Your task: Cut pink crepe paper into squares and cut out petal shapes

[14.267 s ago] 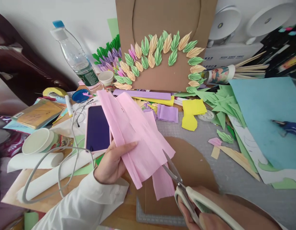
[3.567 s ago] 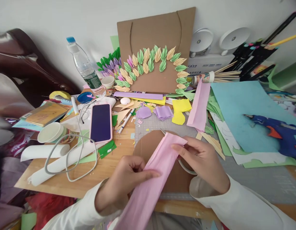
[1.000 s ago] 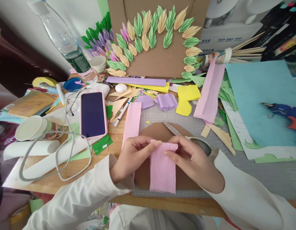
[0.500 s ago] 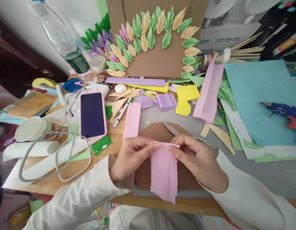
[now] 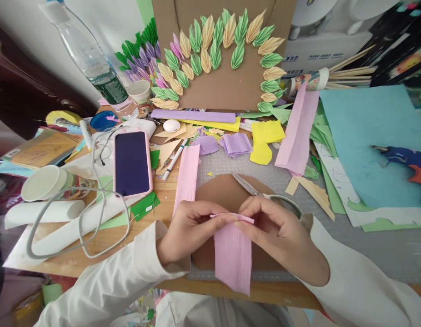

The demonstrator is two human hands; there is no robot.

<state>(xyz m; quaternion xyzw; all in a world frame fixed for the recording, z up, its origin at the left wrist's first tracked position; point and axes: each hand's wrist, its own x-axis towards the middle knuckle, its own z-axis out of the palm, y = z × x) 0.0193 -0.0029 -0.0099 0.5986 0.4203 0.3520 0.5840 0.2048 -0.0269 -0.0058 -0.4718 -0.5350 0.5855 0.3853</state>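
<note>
A strip of pink crepe paper (image 5: pixel 233 263) hangs down from my fingers, its top edge folded over into a narrow band. My left hand (image 5: pixel 193 229) pinches that folded edge from the left, thumb in front. From the other side my right hand (image 5: pixel 282 234) pinches the same edge, and the two thumbs nearly meet at its middle. Beneath the paper lies a round brown cardboard piece (image 5: pixel 220 193). Scissors (image 5: pixel 246 184) rest on it, just beyond my right hand, their handles partly hidden. Another pink strip (image 5: pixel 187 177) lies beyond my left hand.
Leaf-shaped folded papers edge a brown board (image 5: pixel 224 91) at the back. A phone (image 5: pixel 132 163), a white cable (image 5: pixel 80 227) and a paper cup (image 5: pixel 43 183) are on the left. Blue paper (image 5: pixel 370 127) with a glue gun (image 5: pixel 404 156) lies right. A bottle (image 5: pixel 91 59) stands back left.
Both hands have moved slightly down toward me with the pink crepe paper. My thumbs have come closer together, and more of the scissors' handle shows.
</note>
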